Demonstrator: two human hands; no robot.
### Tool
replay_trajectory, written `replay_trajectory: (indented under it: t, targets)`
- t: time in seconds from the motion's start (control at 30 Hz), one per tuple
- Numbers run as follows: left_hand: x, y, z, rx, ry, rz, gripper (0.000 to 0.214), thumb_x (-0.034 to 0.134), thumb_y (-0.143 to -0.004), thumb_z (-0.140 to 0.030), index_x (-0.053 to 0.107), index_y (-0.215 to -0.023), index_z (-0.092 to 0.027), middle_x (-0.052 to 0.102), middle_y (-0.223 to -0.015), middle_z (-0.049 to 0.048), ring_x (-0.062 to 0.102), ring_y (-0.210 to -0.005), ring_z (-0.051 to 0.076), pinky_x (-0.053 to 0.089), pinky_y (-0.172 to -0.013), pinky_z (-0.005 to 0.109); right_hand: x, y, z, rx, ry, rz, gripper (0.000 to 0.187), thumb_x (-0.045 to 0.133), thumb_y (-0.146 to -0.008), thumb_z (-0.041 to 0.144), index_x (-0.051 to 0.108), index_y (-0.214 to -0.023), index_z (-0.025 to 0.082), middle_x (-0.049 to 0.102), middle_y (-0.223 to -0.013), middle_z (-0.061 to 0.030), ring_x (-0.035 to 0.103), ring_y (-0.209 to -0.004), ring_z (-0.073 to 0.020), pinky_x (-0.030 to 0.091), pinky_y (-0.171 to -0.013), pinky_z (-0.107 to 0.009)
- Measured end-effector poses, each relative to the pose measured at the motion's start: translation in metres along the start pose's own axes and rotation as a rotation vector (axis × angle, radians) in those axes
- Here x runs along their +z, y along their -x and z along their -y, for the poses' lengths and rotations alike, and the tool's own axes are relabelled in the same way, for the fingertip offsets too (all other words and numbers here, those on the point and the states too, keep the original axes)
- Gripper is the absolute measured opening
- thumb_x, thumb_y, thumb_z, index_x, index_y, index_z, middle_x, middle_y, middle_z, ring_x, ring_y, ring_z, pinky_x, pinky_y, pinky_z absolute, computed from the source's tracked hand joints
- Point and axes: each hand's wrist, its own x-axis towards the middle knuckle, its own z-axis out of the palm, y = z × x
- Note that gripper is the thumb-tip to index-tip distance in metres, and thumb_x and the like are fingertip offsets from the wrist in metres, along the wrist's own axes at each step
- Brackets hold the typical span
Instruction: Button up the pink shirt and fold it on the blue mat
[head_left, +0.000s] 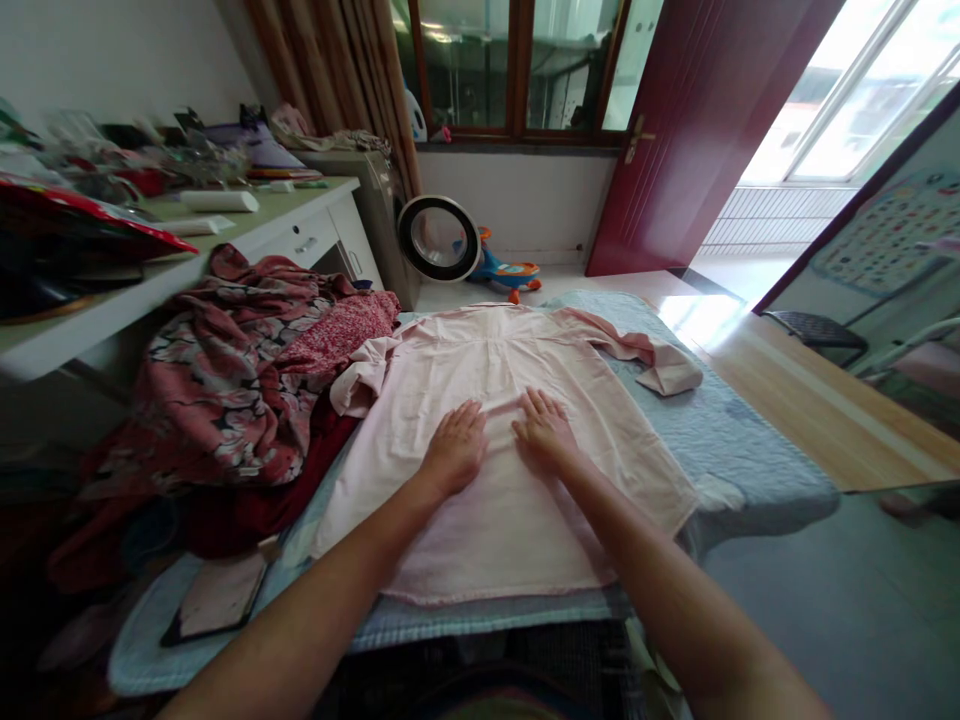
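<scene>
A pale pink long-sleeved shirt [487,530] lies spread face down over a light blue quilted cover [750,440]. Flat on the middle of its back rests my left hand [457,445], fingers stretched out. My right hand [546,428] lies flat beside it, a short gap between them, with its fingers slightly spread. A small crease runs across the cloth between the hands. The right sleeve [671,370] reaches out over the cover, its cuff end folded. On the left, the other sleeve [367,375] is bunched up near the pile of clothes.
A heap of red floral clothes [232,370] borders the shirt on the left. A dark-edged flat item [221,595] lies at the near left corner. Beyond stand a cluttered desk [277,235], a washing machine with its round door [439,238] open, and a blue-orange ride-on toy [506,270].
</scene>
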Motion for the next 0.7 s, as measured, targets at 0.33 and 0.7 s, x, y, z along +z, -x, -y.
replay_trajectory:
  t: [0.33,0.7]
  targets:
    - [0.035,-0.018,-0.004,-0.038,0.010,0.011,0.057,0.037,-0.098,-0.049,0.039,-0.148,-0.021,0.037,-0.156,0.0094,0.031,-0.145,0.025,0.025,-0.119,0.046,0.010,-0.005,-0.051,0.158,0.053,0.008,0.072,0.032,-0.098,0.055,0.031,-0.152,0.008,0.024,-0.161,-0.0149,0.018,-0.148,-0.0266,0.012,-0.118,-0.039]
    - [0.028,0.016,-0.013,0.008,-0.009,0.025,0.055,0.041,-0.097,-0.048,0.044,-0.145,-0.023,0.040,-0.155,0.0092,0.032,-0.144,0.029,0.026,-0.118,0.050,-0.017,0.066,-0.059,0.133,0.081,0.050,0.056,0.045,-0.095,0.046,0.050,-0.139,0.011,0.042,-0.150,-0.0194,0.041,-0.136,-0.0301,0.030,-0.109,-0.040]
